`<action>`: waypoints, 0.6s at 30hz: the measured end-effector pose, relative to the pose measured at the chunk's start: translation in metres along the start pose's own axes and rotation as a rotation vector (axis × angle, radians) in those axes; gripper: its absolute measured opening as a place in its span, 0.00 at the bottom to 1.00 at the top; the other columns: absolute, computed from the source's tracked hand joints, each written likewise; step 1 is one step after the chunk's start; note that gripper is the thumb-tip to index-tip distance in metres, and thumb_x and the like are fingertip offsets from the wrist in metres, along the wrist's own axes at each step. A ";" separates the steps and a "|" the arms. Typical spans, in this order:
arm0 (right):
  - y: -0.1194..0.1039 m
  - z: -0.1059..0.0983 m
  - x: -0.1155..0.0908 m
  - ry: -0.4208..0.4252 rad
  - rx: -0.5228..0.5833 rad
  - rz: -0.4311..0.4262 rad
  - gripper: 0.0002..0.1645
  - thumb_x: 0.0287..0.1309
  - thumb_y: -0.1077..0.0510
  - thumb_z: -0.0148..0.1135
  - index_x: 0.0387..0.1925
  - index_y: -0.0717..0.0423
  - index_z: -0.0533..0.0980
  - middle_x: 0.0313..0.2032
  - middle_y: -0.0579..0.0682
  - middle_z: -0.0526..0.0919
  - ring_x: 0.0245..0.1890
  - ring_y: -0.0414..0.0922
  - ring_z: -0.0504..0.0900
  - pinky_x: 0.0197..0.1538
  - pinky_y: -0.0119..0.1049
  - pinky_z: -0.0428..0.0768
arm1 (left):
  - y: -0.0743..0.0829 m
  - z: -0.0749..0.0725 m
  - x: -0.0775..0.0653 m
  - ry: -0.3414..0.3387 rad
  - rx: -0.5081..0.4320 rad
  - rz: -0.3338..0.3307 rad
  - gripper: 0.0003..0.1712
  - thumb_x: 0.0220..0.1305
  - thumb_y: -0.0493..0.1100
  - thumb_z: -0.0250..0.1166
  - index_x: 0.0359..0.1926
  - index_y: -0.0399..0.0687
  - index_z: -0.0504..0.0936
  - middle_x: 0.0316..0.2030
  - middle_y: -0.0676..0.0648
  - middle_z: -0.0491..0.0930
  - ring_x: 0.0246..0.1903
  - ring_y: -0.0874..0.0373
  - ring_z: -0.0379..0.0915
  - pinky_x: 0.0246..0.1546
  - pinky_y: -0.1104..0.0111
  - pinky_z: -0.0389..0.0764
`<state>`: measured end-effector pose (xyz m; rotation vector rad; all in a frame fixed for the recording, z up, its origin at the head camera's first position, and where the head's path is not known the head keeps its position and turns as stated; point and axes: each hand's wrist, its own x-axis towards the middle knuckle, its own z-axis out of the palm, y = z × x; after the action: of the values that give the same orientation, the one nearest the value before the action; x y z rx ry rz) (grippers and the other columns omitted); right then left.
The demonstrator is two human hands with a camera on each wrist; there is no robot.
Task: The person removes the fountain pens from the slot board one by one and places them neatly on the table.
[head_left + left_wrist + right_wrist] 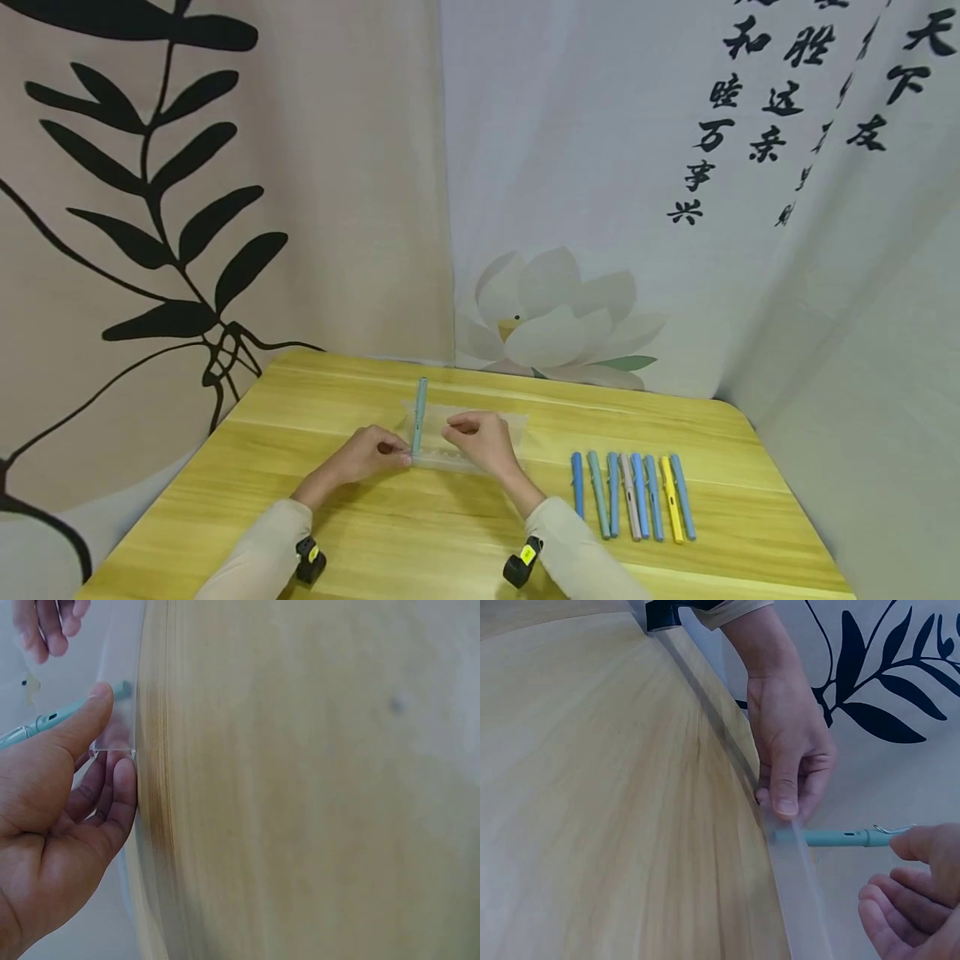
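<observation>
A clear plastic pen stand (450, 462) sits near the middle of the wooden table. One teal pen (419, 417) stands upright in its left end, cap upward. My left hand (369, 455) pinches that left end between thumb and fingers, as the left wrist view shows, with the thumb close to the pen's lower end. Over the stand's right half hovers my right hand (483, 442), its fingers loosely bent and nothing between them. In the right wrist view this hand (922, 892) overlaps the pen's cap end.
To the right of the stand, several capped pens lie side by side in a row, mostly blue, with a green pen (598, 493), a greyish-pink pen (629, 497) and a yellow pen (671, 500). Behind the table (360, 542) hangs a printed curtain (360, 208).
</observation>
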<state>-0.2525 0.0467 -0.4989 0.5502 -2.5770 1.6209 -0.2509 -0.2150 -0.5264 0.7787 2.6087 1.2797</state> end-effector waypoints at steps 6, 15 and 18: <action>-0.002 0.014 0.007 0.000 0.021 -0.002 0.17 0.64 0.53 0.70 0.46 0.63 0.86 0.39 0.51 0.90 0.37 0.44 0.88 0.36 0.33 0.84 | 0.001 -0.001 0.000 0.000 0.007 -0.001 0.09 0.70 0.44 0.68 0.42 0.45 0.90 0.38 0.52 0.88 0.36 0.61 0.80 0.39 0.71 0.80; -0.003 0.035 0.014 0.010 0.024 0.016 0.13 0.60 0.58 0.73 0.43 0.64 0.87 0.37 0.54 0.90 0.31 0.42 0.88 0.32 0.33 0.84 | 0.000 -0.001 0.000 -0.010 -0.009 0.003 0.09 0.70 0.43 0.68 0.42 0.44 0.90 0.37 0.51 0.88 0.35 0.61 0.80 0.38 0.70 0.80; -0.003 0.038 0.015 0.004 0.035 0.035 0.13 0.61 0.57 0.73 0.43 0.63 0.87 0.36 0.54 0.90 0.30 0.42 0.87 0.32 0.34 0.84 | 0.000 -0.001 0.000 -0.013 -0.013 0.004 0.09 0.70 0.43 0.67 0.41 0.44 0.90 0.36 0.51 0.88 0.34 0.60 0.80 0.37 0.70 0.80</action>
<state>-0.2599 0.0077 -0.5102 0.5066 -2.5741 1.6787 -0.2514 -0.2157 -0.5259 0.7880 2.5871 1.2877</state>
